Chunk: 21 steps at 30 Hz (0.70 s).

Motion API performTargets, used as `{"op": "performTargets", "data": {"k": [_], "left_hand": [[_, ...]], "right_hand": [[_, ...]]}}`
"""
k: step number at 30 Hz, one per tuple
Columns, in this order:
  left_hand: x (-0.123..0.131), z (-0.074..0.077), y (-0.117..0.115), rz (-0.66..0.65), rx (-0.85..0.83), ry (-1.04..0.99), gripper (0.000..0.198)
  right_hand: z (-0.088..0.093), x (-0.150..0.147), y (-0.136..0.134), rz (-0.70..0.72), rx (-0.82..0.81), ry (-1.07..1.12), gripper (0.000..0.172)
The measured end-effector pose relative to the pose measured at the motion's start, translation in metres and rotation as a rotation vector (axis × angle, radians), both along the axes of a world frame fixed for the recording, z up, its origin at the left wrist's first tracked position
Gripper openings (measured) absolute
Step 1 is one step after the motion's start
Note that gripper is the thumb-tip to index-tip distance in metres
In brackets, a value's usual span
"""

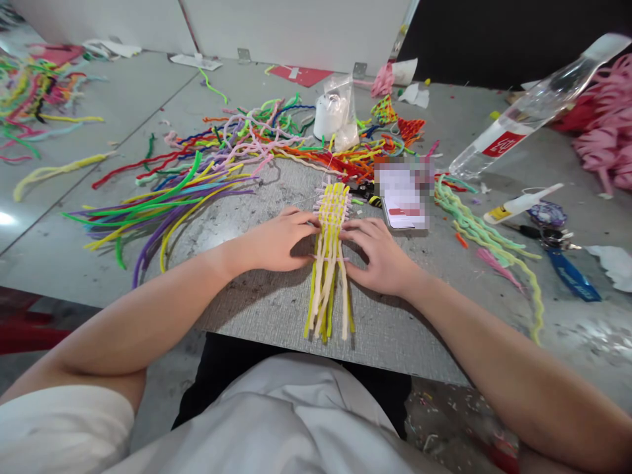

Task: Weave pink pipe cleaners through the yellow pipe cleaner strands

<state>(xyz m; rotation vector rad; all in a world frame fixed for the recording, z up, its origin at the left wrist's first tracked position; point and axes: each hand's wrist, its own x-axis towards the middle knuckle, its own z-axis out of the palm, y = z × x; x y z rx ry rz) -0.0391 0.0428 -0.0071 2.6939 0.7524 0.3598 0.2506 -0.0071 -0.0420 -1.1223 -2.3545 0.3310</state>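
Observation:
A woven strip of pipe cleaners (pixel 334 209) lies on the table in front of me, yellow and cream lengths crossed by lilac ones. Its loose yellow and cream ends hang toward the table's front edge. My left hand (pixel 286 240) grips the strip's left side, fingertips at the woven part and thumb lower down. On the opposite side, my right hand (pixel 379 253) holds the edge with curled fingers, its thumb also lower. Between the two thumbs a lilac pipe cleaner (pixel 329 259) runs across the loose lengths. Fingertip contact is partly hidden.
Loose coloured pipe cleaners (pixel 182 191) spread left and behind. A white spool (pixel 330 117) stands at the back. Rightward are a phone (pixel 405 201), a tilted clear bottle (pixel 533 108), a glue bottle (pixel 521 204), keys with a blue strap (pixel 573 273) and pink strands (pixel 609 125).

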Motion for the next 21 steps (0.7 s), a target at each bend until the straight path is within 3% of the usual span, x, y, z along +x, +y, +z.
{"op": "performTargets", "data": {"k": [4, 10, 15, 21], "left_hand": [[-0.004, 0.001, 0.004, -0.009, -0.011, -0.029, 0.051], [-0.004, -0.013, 0.02, 0.202, 0.055, -0.099, 0.044], [0.006, -0.025, 0.036, 0.154, 0.104, -0.092, 0.037], [0.011, -0.027, 0.037, 0.215, 0.139, -0.082, 0.032]], "right_hand": [[0.003, 0.006, 0.005, 0.051, 0.034, 0.037, 0.052], [-0.008, 0.005, 0.023, -0.104, 0.13, 0.154, 0.019], [-0.018, -0.001, 0.033, -0.124, 0.144, 0.134, 0.016], [-0.023, -0.002, 0.035, -0.126, 0.144, 0.143, 0.015]]}}
